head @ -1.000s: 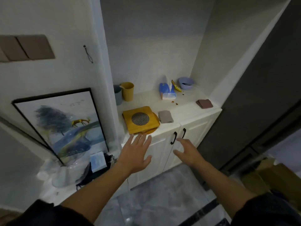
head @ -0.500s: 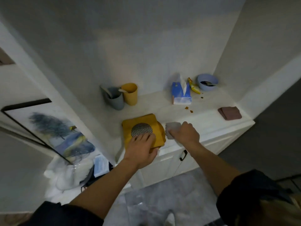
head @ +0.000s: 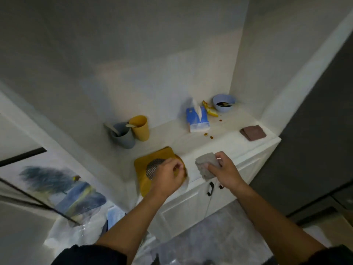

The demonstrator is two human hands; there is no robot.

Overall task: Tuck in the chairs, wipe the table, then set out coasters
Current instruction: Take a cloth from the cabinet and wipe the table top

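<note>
A grey folded cloth [head: 206,165] is lifted a little off the white cabinet top [head: 225,142], and my right hand [head: 224,172] grips it from the near side. My left hand [head: 168,176] lies over the near right part of a yellow square pad [head: 145,169] with a round metal mesh [head: 153,168] in its middle; its fingers are curled at the pad's edge. A small stack of brown square coasters [head: 253,132] sits at the right end of the cabinet top.
At the back stand a grey cup [head: 123,135] and a yellow cup [head: 140,128], a blue tissue pack [head: 197,118], a blue bowl [head: 223,103] and a yellow wrapper [head: 210,109], with crumbs nearby. A framed picture [head: 57,184] leans at the left. Cabinet doors [head: 191,211] are below.
Both hands reached from in front of the cabinet doors onto its top. My right hand took hold of the grey cloth and raised it; my left hand curled at the yellow pad's edge.
</note>
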